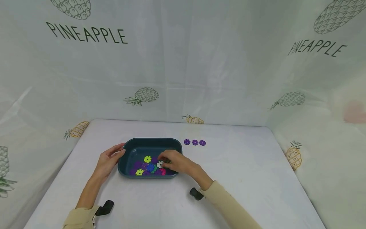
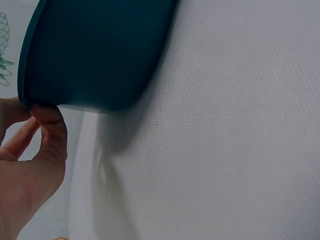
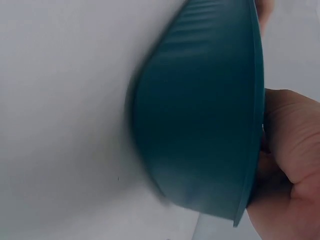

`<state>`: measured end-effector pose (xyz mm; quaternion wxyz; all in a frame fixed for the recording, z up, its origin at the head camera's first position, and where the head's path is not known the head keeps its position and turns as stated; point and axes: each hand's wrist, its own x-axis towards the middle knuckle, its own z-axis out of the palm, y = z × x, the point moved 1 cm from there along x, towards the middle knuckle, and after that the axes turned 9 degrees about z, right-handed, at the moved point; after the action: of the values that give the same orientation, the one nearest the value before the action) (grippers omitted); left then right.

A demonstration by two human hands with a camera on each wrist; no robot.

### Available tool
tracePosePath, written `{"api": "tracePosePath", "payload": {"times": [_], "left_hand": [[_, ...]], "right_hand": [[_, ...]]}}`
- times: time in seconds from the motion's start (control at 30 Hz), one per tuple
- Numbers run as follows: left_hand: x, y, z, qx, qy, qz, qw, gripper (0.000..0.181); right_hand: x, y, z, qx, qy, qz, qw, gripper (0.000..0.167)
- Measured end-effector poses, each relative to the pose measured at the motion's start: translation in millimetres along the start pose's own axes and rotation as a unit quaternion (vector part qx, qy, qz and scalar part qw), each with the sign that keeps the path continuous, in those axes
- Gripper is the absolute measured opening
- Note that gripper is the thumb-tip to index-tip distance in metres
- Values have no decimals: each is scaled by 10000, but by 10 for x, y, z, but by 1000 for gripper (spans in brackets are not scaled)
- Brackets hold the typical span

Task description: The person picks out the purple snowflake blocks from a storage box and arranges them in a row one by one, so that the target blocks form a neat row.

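A dark teal tray (image 1: pixel 151 142) holds several flower-shaped pieces, among them yellow (image 1: pixel 147 159), blue (image 1: pixel 150 167), purple and pink ones. My left hand (image 1: pixel 107 161) pinches the tray's left rim between thumb and fingers; the left wrist view shows this grip under the tray's edge (image 2: pixel 100 60). Inside the tray at its right side is my right hand (image 1: pixel 176 161), fingers bent down beside a white piece (image 1: pixel 159 164). In the right wrist view the tray's wall (image 3: pixel 200 110) hides the fingertips of my right hand (image 3: pixel 295 155), so whether they hold a piece cannot be told.
Three purple flower pieces (image 1: pixel 195 142) lie in a row on the white table (image 1: pixel 243 165), just right of the tray's back corner. A pineapple-print cloth (image 1: pixel 200 63) hangs behind the table and along its sides. Each wrist wears a black device.
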<state>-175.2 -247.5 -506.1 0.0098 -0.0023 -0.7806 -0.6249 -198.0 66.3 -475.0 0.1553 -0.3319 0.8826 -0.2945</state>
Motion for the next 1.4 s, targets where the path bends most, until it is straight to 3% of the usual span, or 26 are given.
{"api": "tracePosePath", "payload": {"times": [0.4, 0.7, 0.9, 1.1, 1.27, 1.4], "left_hand": [[-10, 22, 16, 18, 36, -61, 10000, 62], [1, 8, 2, 48, 21, -88, 9999, 62], [-4, 3, 5, 21, -4, -74, 10000, 62], [-6, 4, -8, -39, 9, -70, 10000, 62], [8, -8, -8, -71, 8, -130, 9999, 62], [14, -13, 3, -99, 20, -128, 9999, 62]], "right_hand": [[21, -35, 139, -1042, -261, 246, 9939, 22], [56, -56, 171, -1299, -326, 465, 9899, 20], [49, -52, 167, -934, -127, 413, 9947, 12], [49, -27, 160, -578, 500, -50, 9971, 7], [38, 10, 149, 67, 909, -264, 9955, 11], [14, 50, 119, 643, 1268, -524, 9885, 12]]}}
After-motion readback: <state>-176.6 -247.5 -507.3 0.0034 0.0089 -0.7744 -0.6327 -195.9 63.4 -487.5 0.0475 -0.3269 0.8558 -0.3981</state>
